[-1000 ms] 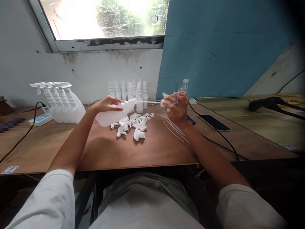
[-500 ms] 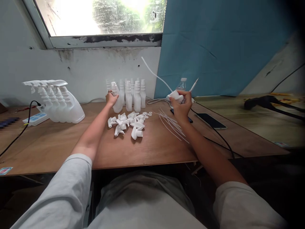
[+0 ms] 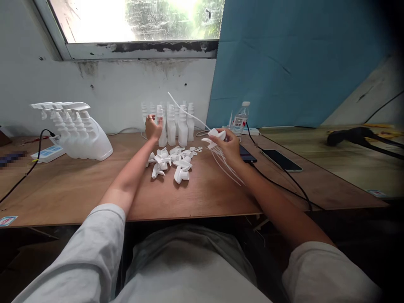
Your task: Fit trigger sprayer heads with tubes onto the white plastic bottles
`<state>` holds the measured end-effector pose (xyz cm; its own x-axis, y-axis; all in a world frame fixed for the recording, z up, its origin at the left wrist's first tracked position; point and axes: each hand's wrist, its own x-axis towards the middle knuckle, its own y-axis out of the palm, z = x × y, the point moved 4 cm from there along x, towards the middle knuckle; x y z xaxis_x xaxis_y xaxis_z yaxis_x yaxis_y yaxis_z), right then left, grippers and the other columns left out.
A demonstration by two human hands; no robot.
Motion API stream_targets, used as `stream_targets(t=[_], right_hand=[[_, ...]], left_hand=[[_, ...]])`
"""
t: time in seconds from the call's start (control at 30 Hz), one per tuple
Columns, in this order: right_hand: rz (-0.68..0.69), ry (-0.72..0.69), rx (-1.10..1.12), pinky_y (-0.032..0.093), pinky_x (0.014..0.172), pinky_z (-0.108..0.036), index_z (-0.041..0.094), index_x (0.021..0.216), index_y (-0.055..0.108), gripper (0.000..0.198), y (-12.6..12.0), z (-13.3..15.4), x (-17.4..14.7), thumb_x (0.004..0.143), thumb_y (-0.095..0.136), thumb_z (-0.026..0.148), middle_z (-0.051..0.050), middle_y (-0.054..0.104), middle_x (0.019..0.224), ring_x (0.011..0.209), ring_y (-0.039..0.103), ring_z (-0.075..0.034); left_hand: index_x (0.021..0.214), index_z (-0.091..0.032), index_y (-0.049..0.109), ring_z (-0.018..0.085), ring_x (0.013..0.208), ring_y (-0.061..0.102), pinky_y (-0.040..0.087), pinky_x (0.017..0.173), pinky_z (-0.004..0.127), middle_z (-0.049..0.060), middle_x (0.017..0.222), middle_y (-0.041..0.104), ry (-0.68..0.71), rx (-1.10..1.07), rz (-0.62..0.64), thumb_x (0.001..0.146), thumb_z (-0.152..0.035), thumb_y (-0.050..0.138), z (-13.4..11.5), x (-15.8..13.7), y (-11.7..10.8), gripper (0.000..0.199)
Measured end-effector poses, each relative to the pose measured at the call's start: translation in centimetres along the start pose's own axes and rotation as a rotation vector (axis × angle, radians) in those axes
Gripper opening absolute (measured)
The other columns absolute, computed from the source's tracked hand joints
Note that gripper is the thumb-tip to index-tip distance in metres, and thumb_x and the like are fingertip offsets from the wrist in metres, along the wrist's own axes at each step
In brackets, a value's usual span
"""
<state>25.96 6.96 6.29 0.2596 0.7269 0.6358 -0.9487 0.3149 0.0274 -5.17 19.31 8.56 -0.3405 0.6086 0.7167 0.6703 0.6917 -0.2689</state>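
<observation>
My right hand (image 3: 229,145) grips a white trigger spray head (image 3: 217,135), and its long dip tube (image 3: 186,110) points up and left. Beside a white spray bottle (image 3: 162,132), my left hand (image 3: 153,127) has its fingers apart, with the thumb overlapping the bottle's left side; whether it touches is unclear. That bottle stands upright in front of several other headless bottles (image 3: 182,128). Loose white spray heads (image 3: 181,174) lie piled in front of them, near small white rings (image 3: 198,149). Thin white tubes (image 3: 225,166) lie below my right hand.
Assembled spray bottles (image 3: 97,141) stand in a row at left, by a power strip (image 3: 49,155). On the right are a clear plastic bottle (image 3: 241,118), a dark phone (image 3: 248,155), another phone (image 3: 282,160) and black cables (image 3: 284,188). The wooden table (image 3: 195,202) ends near my body.
My left hand has loosened from the bottle, which now stands upright and farther right. My right hand has brought the spray head left and lower, its tube swinging toward the bottles.
</observation>
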Motion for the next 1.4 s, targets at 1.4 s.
stream_targets(t=[1.4], right_hand=[[0.231, -0.275, -0.363, 0.033, 0.059, -0.029, 0.021, 0.061, 0.045, 0.039, 1.8, 0.8, -1.0, 0.089, 0.051, 0.047, 0.001, 0.048, 0.057, 0.057, 0.043, -0.014]], left_hand=[[0.098, -0.012, 0.05, 0.014, 0.043, 0.063, 0.048, 0.04, 0.019, 0.003, 0.059, 0.067, -0.472, -0.848, 1.596, 0.082, -0.053, 0.068, -9.9, -25.5, -6.0, 0.048]])
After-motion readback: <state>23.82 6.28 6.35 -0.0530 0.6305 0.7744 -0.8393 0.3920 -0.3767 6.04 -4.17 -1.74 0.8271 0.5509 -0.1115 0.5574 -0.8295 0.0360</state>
